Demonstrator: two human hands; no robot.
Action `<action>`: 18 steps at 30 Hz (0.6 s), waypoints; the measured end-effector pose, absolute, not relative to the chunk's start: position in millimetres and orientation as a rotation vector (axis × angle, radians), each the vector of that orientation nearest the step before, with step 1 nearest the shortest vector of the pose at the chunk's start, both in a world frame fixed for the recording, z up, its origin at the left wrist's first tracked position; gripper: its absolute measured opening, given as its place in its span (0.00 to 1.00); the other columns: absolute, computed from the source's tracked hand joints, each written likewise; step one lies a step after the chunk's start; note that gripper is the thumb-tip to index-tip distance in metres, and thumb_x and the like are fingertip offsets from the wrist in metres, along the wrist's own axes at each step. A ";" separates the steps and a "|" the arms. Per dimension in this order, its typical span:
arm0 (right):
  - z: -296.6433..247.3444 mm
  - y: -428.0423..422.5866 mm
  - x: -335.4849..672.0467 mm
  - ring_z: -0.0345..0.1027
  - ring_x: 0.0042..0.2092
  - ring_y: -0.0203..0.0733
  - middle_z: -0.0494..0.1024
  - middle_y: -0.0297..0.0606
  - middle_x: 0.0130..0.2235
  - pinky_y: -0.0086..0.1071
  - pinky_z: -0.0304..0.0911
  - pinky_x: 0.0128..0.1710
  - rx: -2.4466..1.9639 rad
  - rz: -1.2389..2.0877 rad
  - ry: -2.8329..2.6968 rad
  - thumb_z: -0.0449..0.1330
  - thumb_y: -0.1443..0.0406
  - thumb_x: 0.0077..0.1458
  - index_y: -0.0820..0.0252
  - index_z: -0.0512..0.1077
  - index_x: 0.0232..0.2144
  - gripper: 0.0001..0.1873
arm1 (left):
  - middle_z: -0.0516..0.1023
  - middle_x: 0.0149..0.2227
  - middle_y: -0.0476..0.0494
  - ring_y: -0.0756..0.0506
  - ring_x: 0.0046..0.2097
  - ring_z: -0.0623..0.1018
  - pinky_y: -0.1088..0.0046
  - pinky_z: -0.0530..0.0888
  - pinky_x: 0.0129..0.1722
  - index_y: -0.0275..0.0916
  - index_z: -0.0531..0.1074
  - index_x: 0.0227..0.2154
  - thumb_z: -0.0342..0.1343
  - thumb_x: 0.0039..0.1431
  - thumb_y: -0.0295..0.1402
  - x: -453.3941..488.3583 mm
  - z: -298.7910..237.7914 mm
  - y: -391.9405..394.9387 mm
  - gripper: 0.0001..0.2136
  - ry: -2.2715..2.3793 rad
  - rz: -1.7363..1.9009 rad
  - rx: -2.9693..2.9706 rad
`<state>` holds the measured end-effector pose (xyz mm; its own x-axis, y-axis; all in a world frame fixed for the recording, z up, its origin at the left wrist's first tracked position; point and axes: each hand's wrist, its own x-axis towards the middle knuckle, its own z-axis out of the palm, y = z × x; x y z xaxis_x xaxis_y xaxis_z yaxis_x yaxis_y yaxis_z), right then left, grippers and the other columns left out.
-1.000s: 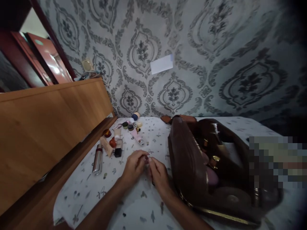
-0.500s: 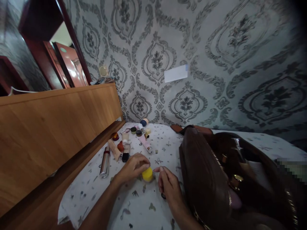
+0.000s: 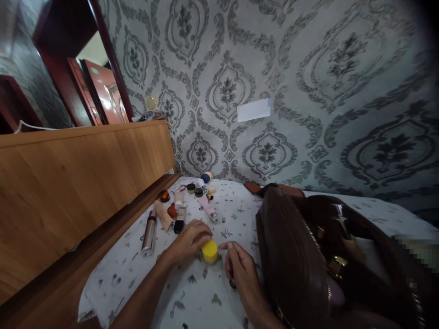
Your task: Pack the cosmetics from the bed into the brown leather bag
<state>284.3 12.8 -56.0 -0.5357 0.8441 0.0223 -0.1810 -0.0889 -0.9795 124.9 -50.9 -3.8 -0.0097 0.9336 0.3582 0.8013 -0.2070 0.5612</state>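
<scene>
Grey damask wallpaper backs a white printed cloth surface (image 3: 206, 297). My left hand (image 3: 187, 240) has its fingers clamped on the small round yellow plastic jar (image 3: 210, 251), which stands on the cloth at 12 o'clock. My right hand (image 3: 238, 267) curls just beside it; whether it grips anything I cannot tell. I judge I'm steadying the jar, and lifting it calls for a firm pinch on its smooth sides. A soft brown leather bag (image 3: 291, 256) gapes at 3 o'clock.

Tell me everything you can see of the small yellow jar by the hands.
The small yellow jar is a squat, round pot, plastic by its look, plain yellow all over, standing upright on the patterned white cloth. The left hand holds it, fingers curled over its top edge; the right hand is beside it, contact unclear.
</scene>
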 end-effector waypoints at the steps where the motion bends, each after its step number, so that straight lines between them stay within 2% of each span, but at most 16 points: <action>1: -55.9 12.8 284.4 0.51 0.17 0.32 0.58 0.24 0.16 0.25 0.44 0.15 -0.755 1.721 -1.430 0.56 0.40 0.47 0.57 0.66 0.27 0.26 | 0.77 0.39 0.40 0.43 0.45 0.73 0.66 0.68 0.47 0.38 0.74 0.37 0.46 0.67 0.40 124.0 -5.7 -50.5 0.14 1.850 1.026 2.063; 7: -55.0 12.0 284.5 0.49 0.17 0.32 0.58 0.24 0.15 0.26 0.42 0.15 -0.773 1.719 -1.442 0.55 0.40 0.46 0.57 0.65 0.27 0.27 | 0.77 0.38 0.41 0.43 0.44 0.73 0.67 0.68 0.46 0.38 0.74 0.37 0.47 0.66 0.36 122.1 -12.6 -47.5 0.12 1.890 1.059 2.049; 11: -54.2 10.5 284.2 0.51 0.17 0.32 0.58 0.24 0.15 0.26 0.44 0.15 -0.760 1.722 -1.453 0.54 0.41 0.47 0.57 0.65 0.28 0.25 | 0.77 0.38 0.41 0.43 0.43 0.73 0.67 0.68 0.46 0.38 0.74 0.36 0.47 0.66 0.37 123.1 -13.4 -46.3 0.12 1.894 1.060 2.036; 15: -53.5 9.6 284.7 0.56 0.17 0.35 0.65 0.28 0.16 0.26 0.47 0.15 -0.755 1.705 -1.524 0.53 0.41 0.49 0.58 0.67 0.30 0.26 | 0.77 0.38 0.41 0.44 0.44 0.73 0.67 0.68 0.46 0.38 0.74 0.36 0.48 0.66 0.36 123.4 -13.4 -46.7 0.11 1.905 1.088 2.016; 18: -53.6 9.3 285.6 0.65 0.21 0.39 0.73 0.35 0.19 0.27 0.54 0.17 -0.737 1.687 -1.546 0.52 0.40 0.50 0.59 0.69 0.31 0.28 | 0.77 0.38 0.42 0.44 0.44 0.73 0.67 0.68 0.46 0.38 0.74 0.36 0.48 0.65 0.35 123.1 -13.1 -47.1 0.10 1.902 1.104 2.011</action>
